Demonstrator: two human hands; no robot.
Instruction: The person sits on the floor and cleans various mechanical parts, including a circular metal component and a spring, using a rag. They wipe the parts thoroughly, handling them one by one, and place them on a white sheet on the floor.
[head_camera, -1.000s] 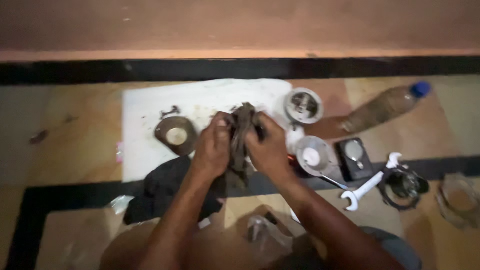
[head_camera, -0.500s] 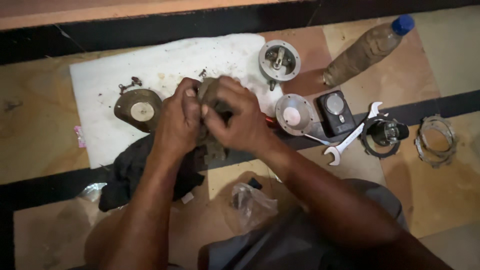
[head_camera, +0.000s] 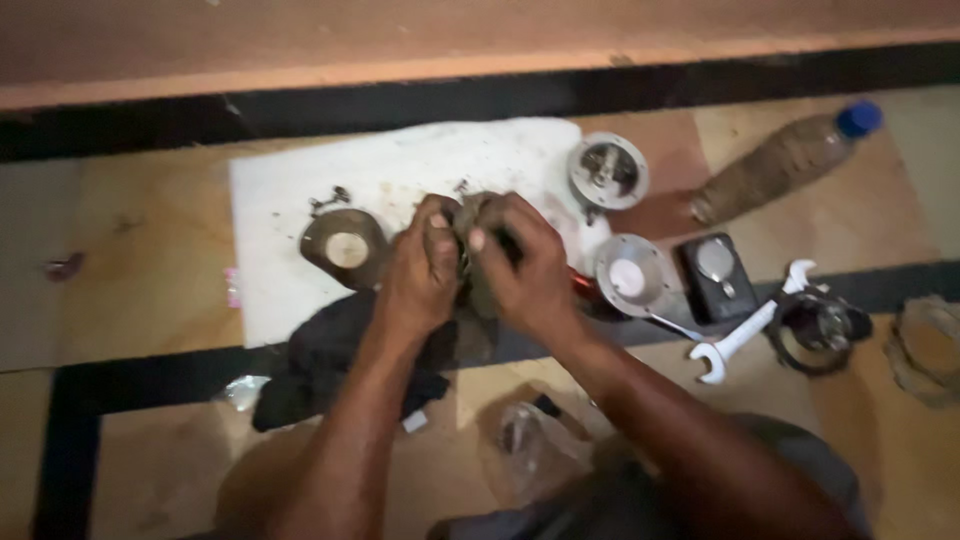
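My left hand (head_camera: 420, 272) and my right hand (head_camera: 525, 262) are pressed together around a dirty grey rag (head_camera: 468, 268) wrapped over a small part that I cannot make out. Both hands grip it above the edge of a white sheet (head_camera: 400, 165) spread on the floor. A round brownish metal part (head_camera: 345, 247) lies on the sheet just left of my left hand. A dark cloth (head_camera: 320, 365) lies under my left forearm.
Right of my hands lie two round silver metal parts (head_camera: 607, 172) (head_camera: 630, 275), a black boxy part (head_camera: 717, 272), a white open-end spanner (head_camera: 752, 328), a dark ring-shaped part (head_camera: 820, 325) and a plastic bottle with a blue cap (head_camera: 785, 160). A crumpled clear bag (head_camera: 530, 440) sits near my knee.
The view has shifted, so everything sits a little lower and further right in the picture. My hands stay closed on the rag and have turned it slightly.
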